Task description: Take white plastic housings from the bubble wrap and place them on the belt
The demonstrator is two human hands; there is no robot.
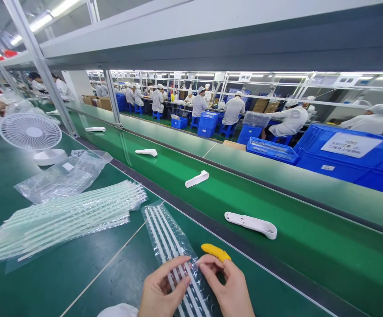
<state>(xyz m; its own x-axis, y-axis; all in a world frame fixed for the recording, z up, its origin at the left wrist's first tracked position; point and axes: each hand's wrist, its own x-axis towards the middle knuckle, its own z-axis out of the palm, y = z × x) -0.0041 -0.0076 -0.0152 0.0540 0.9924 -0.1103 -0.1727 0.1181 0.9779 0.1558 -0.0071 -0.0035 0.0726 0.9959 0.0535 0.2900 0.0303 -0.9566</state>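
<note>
- We see the left hand (163,288) on the near side of the green belt, with thumb and forefinger a little apart, both touching a clear sheet with white strips (158,231); we cannot tell whether they pinch it.
- We find this sheet flat on the dark green table (119,264), just beside the belt's near edge.
- We see the right hand (229,288) at the sheet's belt-side edge, thumb and fingertips pressed together; whether they pinch that edge or a small clear piece, we cannot tell. One finger wears a yellow cover (215,252).
- On the green belt (310,259) we count four white plastic parts (251,224), well apart from one another.
- On the belt's near side we note a stack of strip sheets (69,222), a clear bag (68,176) and a white fan (29,132).
- Beyond the belt we see blue bins (340,152) and seated people in white (233,110).
</note>
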